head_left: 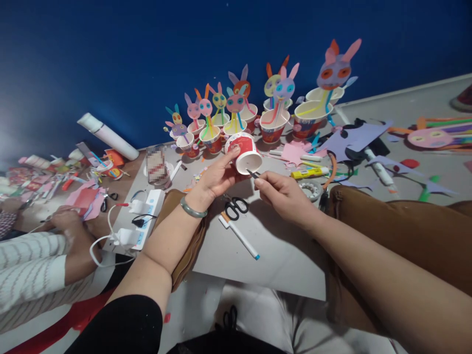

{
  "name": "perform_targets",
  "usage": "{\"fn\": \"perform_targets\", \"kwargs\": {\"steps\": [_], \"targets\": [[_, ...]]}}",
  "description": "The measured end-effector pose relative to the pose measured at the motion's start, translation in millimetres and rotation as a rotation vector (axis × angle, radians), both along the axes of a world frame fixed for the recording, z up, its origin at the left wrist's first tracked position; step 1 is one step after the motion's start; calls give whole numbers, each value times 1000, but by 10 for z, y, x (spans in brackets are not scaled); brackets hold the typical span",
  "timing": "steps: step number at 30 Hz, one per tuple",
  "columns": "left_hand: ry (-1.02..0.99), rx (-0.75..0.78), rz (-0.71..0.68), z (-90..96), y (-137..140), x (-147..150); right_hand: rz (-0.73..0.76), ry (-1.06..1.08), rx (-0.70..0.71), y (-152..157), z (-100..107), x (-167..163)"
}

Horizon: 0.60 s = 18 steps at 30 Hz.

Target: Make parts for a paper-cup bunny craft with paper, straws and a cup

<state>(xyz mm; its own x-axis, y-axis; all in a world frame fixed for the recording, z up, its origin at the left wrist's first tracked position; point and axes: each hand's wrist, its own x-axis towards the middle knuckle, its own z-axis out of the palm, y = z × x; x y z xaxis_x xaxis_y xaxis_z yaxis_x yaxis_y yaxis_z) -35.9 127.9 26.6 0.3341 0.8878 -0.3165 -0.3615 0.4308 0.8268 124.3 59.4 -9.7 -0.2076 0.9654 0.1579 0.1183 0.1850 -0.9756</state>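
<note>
My left hand (219, 172) grips a red and white paper cup (241, 143) tilted on its side, its round white end turned toward me. My right hand (282, 194) is closed around a slim, dark, pointed tool (253, 173); its exact kind is too small to make out. The tool's tip is at the lower part of the cup's white end; I cannot tell whether it pierces it. Below the hands lie black-handled scissors (236, 208) and a white marker (241, 238) with a blue end.
Behind the cup stand several paper cups (273, 125) with paper animal heads on coloured straws. Paper scraps (293, 153), a yellow glue tube or marker (309, 173) and a tape roll (309, 191) lie right. Left are a power strip (150, 216) and a co-worker's hand (66, 219). Brown cushions (398, 236) flank the table.
</note>
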Motion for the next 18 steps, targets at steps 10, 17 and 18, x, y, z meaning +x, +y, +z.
{"fn": "perform_targets", "kwargs": {"steps": [10,17,18], "targets": [[37,14,20,-7,14,1,-132,-237,158,-11,-14,3],[37,26,49,-28,32,-18,-197,-375,166,1,-57,1],[37,30,56,-25,32,-15,-195,-376,166,1,-56,-1]]}}
